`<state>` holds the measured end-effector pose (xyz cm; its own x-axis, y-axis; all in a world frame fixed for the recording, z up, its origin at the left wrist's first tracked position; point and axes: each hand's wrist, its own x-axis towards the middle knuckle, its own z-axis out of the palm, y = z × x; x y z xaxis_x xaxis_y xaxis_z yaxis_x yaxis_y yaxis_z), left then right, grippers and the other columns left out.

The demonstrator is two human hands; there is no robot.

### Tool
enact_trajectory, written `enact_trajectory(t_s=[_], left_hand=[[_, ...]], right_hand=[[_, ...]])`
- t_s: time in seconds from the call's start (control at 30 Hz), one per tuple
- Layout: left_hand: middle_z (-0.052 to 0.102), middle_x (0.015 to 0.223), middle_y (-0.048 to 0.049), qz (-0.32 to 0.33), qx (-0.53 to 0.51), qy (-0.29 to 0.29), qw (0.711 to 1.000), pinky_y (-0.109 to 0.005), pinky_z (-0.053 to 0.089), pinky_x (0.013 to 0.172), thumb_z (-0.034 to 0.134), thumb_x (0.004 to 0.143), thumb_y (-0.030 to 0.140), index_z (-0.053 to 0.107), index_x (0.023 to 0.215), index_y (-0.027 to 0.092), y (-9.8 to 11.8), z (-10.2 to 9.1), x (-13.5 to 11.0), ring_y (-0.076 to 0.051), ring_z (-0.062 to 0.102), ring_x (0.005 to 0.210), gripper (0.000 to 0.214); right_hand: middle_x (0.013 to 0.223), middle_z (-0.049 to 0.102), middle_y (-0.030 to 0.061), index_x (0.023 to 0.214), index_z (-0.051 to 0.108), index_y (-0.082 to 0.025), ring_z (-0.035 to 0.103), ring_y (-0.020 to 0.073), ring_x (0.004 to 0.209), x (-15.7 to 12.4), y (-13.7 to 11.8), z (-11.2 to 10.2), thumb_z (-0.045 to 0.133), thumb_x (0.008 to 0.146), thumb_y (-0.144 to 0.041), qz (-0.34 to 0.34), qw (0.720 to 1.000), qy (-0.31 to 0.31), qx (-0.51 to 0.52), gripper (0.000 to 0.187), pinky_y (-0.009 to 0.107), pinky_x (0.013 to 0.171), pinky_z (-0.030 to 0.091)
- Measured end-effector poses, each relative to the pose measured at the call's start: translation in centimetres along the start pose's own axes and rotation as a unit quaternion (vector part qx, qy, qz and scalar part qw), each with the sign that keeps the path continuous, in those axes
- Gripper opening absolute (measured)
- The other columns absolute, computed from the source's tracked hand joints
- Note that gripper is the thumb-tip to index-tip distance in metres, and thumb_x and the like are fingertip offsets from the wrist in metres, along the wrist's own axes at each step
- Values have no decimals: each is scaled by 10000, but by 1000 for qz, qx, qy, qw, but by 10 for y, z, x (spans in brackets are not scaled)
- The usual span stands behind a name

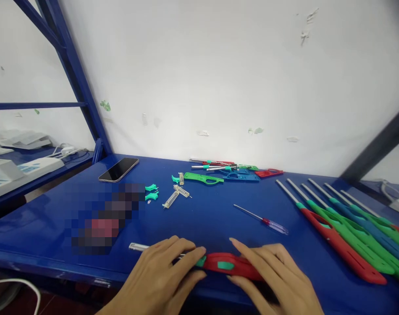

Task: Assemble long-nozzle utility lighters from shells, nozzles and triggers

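A red long-reach lighter [230, 265] with a green button lies across the front of the blue table, between my hands. My left hand [164, 273] is closed around its front end, near the green collar; a metal tube end pokes out to the left of the fingers. My right hand [273, 275] grips the red handle between thumb and fingers, covering its rear end. Beyond them lies a screwdriver [274, 225] with a clear and red handle. Several clear fuel tanks [171, 199] and green plastic triggers [151, 196] lie farther back.
Several whole lighters [343, 245] in red, green and blue line the right side. Lighter shells [204, 178] and metal tubes are piled by the wall. A phone [119, 169] rests at the back left, with a blurred-out object [104, 223] in front of it. The blue table [206, 223] ends close to me.
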<state>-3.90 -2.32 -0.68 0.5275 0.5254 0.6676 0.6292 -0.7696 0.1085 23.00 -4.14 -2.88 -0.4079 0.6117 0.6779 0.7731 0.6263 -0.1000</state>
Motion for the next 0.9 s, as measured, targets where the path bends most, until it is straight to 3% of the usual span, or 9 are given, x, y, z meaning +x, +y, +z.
enact_trajectory(t_s=[0.1, 0.2, 0.37, 0.57, 0.9], left_hand=[[780, 1031, -43, -24, -18, -22, 999, -346, 644, 771, 428, 1141, 346, 680, 1216, 236, 1, 2, -3, -209, 761, 843, 284], [750, 1021, -47, -34, -48, -48, 997, -333, 634, 735, 443, 1135, 298, 697, 1170, 236, 0, 5, -3, -203, 732, 827, 264], [745, 1042, -50, -47, -93, -41, 994, -332, 627, 750, 509, 1110, 241, 691, 1173, 231, 0, 10, -3, -198, 720, 849, 193], [781, 980, -53, 10, -38, 19, 999, -333, 629, 705, 516, 1092, 162, 701, 1186, 188, 3, 9, -3, -189, 734, 768, 209], [828, 957, -25, 48, -5, 38, 998, -289, 604, 622, 496, 1107, 137, 718, 1144, 163, 9, 8, -2, -154, 754, 708, 227]], right_hand=[[939, 800, 40, 1235, 746, -214, 758, 184, 786, 3, -4, -1, 644, 1055, -369, -1, 1000, 24, 11, 259, 271, 702, 634], [905, 802, 38, 1134, 779, -212, 770, 169, 751, 8, -9, -4, 587, 1087, -389, 6, 999, 45, 8, 266, 261, 681, 623], [903, 818, 26, 1115, 786, -217, 781, 160, 730, 11, -15, -5, 564, 1099, -396, 13, 999, 53, 7, 286, 266, 688, 614], [927, 846, 6, 1102, 778, -215, 792, 159, 746, 13, -13, -8, 560, 1103, -346, -4, 998, 49, 29, 254, 264, 694, 624], [990, 851, -7, 1213, 756, -224, 763, 136, 731, 10, -3, -11, 530, 1115, -321, -22, 997, -8, 70, 265, 212, 685, 636]])
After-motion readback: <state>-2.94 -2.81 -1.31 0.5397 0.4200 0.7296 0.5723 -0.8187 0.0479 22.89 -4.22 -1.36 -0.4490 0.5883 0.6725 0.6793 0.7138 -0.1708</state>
